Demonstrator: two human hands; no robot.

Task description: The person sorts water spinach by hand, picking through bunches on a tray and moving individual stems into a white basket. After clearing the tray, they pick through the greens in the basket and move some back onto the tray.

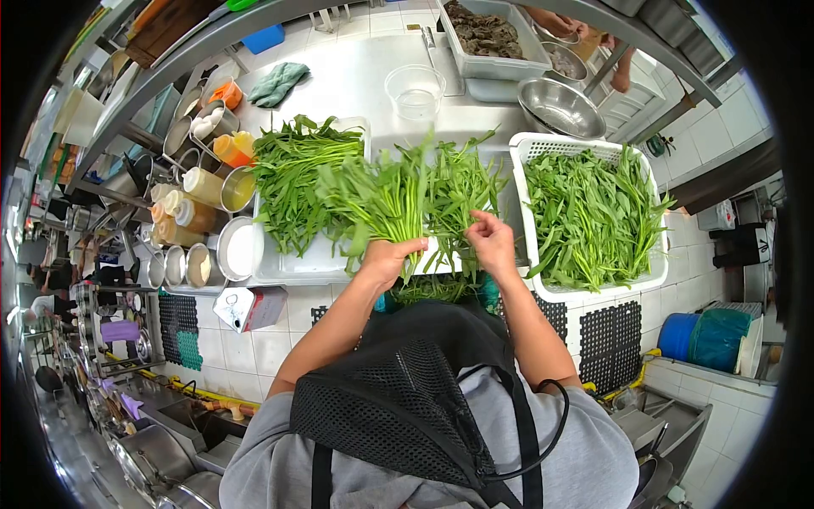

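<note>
My left hand (388,261) is closed around the stems of a bunch of water spinach (386,199), its leaves fanning up and away from me. To its right, my right hand (492,243) has its fingers curled in a pinch beside a looser heap of water spinach (462,182); whatever is between the fingertips is too small to make out. On the left, more long-stemmed greens (309,174) lie in a white tray (297,273). A white perforated basket (560,293) at the right is full of leafy greens (589,220). Further greens (437,288) show below my hands, near my body.
Sauce bottles (202,187) and several metal pots line the left side. A clear plastic tub (415,92), a green cloth (280,83) and a steel bowl (561,108) sit farther back. Another person's hand (621,75) shows at the upper right. A metal shelf rail (373,8) crosses above.
</note>
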